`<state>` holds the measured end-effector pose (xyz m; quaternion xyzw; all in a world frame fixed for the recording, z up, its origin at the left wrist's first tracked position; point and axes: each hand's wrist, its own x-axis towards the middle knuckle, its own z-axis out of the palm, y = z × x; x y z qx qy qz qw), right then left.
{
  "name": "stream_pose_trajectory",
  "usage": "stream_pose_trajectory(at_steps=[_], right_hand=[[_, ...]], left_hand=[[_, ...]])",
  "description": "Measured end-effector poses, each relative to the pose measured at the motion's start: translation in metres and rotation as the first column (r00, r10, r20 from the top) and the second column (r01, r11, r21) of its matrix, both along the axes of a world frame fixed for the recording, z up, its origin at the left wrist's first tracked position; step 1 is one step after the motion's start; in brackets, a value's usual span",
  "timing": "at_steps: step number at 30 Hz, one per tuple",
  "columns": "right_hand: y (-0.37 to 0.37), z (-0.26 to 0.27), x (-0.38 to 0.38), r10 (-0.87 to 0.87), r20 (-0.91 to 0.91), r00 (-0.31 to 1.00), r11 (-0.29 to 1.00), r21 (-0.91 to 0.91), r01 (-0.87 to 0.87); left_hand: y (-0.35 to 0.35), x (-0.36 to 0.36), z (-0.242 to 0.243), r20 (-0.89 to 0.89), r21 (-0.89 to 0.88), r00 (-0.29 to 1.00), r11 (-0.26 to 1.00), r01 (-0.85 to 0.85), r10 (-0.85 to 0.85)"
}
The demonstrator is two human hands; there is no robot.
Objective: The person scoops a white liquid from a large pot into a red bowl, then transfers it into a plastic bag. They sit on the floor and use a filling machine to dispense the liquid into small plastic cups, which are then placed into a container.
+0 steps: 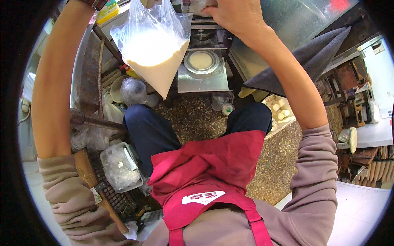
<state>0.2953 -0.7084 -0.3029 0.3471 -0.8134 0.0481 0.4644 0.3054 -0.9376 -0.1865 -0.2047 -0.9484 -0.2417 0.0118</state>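
A clear plastic bag [157, 58] partly filled with pale, grainy or powdery stuff hangs upright, one bottom corner pointing down. Its top runs out of the frame, so what holds it is hidden. My left hand is beyond the top edge; only the bare forearm and a dark wristband show, left of the bag. To the right of the bag, my right hand [237, 13] is cut off by the frame's top. Its thumb lies against a clear, whitish plastic item [197, 6]; the grip itself is out of sight. Below sits a round dish [200, 61] of pale contents on a metal plate [201, 84].
A dark grey cloth [314, 58] drapes beside my right forearm. Near my left knee are a metal bar [101, 121] and a plastic tub [121, 167] with crumpled bags. A box of pale cylindrical pieces [280, 112] stands beyond my right knee. Speckled flooring [200, 117] lies between my legs.
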Motion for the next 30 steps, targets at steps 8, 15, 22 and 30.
stream_pose_trajectory(at_steps=[8,15,22,30], right_hand=[[-0.002,-0.008,-0.002,-0.044,-0.022,0.999,0.999,0.002,0.044],[0.030,-0.019,0.004,0.168,-0.053,0.984,0.976,-0.128,-0.174],[0.060,-0.219,0.079,0.652,0.461,0.602,0.218,-0.875,0.433],[0.017,-0.311,0.125,0.917,0.026,0.398,-0.259,-0.719,0.645]], left_hand=[[0.005,0.008,-0.001,0.054,-0.014,0.997,0.998,0.059,-0.058],[0.008,0.008,-0.005,0.001,-0.090,1.000,0.996,-0.017,0.017],[-0.001,0.009,-0.003,0.057,-0.065,0.998,0.997,0.045,-0.042],[0.018,0.021,-0.001,-0.016,-0.163,0.990,0.977,-0.141,0.140]])
